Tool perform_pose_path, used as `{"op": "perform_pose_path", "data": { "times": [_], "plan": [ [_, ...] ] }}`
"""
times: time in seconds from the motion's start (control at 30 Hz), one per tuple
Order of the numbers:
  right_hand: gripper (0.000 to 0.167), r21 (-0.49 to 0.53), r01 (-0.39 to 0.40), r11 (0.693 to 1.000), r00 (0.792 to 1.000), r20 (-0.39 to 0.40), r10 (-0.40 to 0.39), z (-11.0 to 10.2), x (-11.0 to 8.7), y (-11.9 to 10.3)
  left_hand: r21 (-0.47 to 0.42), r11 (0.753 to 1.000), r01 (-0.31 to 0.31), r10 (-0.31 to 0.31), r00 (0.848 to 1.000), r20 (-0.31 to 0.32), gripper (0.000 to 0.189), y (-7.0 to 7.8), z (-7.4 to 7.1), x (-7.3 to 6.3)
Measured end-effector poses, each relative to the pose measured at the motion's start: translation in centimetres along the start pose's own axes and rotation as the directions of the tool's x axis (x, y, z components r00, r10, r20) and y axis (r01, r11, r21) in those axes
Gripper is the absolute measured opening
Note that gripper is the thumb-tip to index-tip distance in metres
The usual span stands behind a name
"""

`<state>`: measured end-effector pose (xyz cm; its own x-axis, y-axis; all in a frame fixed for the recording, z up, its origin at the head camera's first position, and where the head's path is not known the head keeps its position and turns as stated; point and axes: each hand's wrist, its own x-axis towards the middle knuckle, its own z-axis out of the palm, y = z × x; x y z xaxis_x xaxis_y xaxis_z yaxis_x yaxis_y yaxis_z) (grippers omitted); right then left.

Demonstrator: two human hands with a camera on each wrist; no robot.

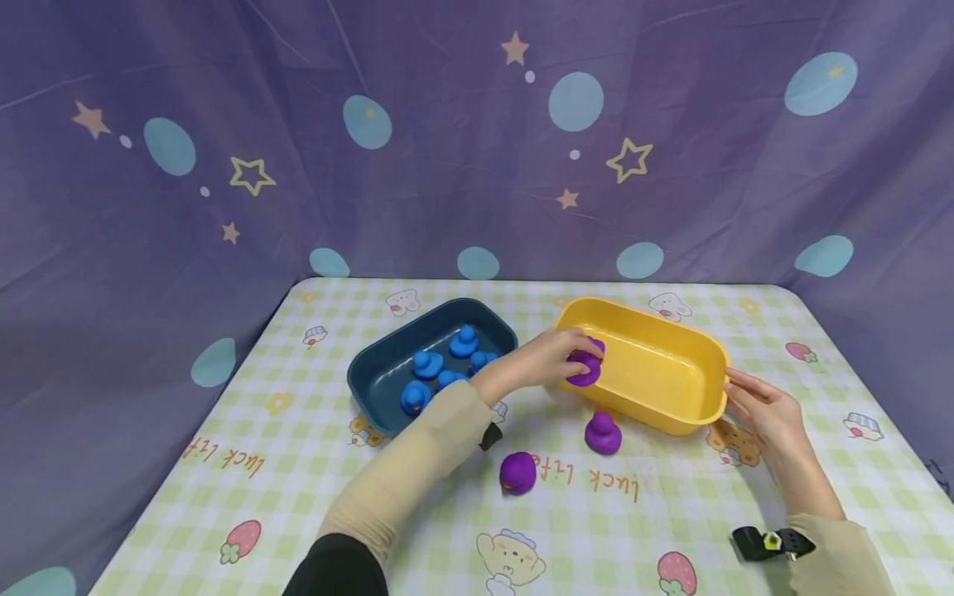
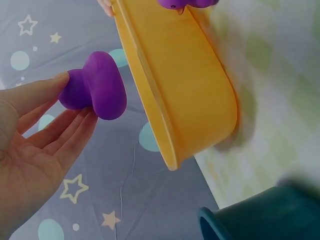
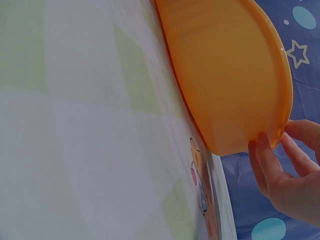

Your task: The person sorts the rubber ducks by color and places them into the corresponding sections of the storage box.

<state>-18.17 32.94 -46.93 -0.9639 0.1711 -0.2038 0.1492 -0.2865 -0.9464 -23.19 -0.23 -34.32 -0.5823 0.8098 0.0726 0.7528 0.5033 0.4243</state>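
Note:
My left hand (image 1: 555,358) pinches a purple rubber duck (image 2: 105,87) between thumb and fingertips. In the head view it is over the near left end of a yellow basin (image 1: 674,372). My right hand (image 1: 768,418) holds that basin's right end, its fingertips at the rim in the right wrist view. A second purple duck (image 1: 603,433) stands on the table just in front of the basin. Another purple duck (image 1: 517,473) is closer to me, below my left forearm. Several blue ducks (image 1: 428,364) sit in a dark teal basin (image 1: 373,372) on the left, partly hidden by my left forearm.
A checked cloth with printed cartoons covers the table (image 1: 313,488). Behind it hangs a purple curtain (image 1: 477,149) with stars and ovals. The two basins stand side by side with a narrow gap. A black wrist device (image 1: 771,543) is on my right sleeve.

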Motion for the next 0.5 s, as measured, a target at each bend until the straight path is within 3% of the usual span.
{"op": "perform_pose_path", "data": {
  "times": [0.13, 0.5],
  "plan": [
    [0.041, 0.030, 0.007, 1.000, 1.000, 0.020, -0.007, -0.3, 0.3, 0.3, 0.004, 1.000, -0.002, 0.002, 1.000, 0.009, 0.026, -0.2, -0.1, 0.6],
    [0.039, -0.022, 0.004, 1.000, 1.000, 0.014, -0.004, 0.0, 0.0, 0.0, -0.006, 0.999, 0.034, -0.034, 0.999, 0.042, 0.025, -0.9, -0.3, 1.9]
  ]
}}
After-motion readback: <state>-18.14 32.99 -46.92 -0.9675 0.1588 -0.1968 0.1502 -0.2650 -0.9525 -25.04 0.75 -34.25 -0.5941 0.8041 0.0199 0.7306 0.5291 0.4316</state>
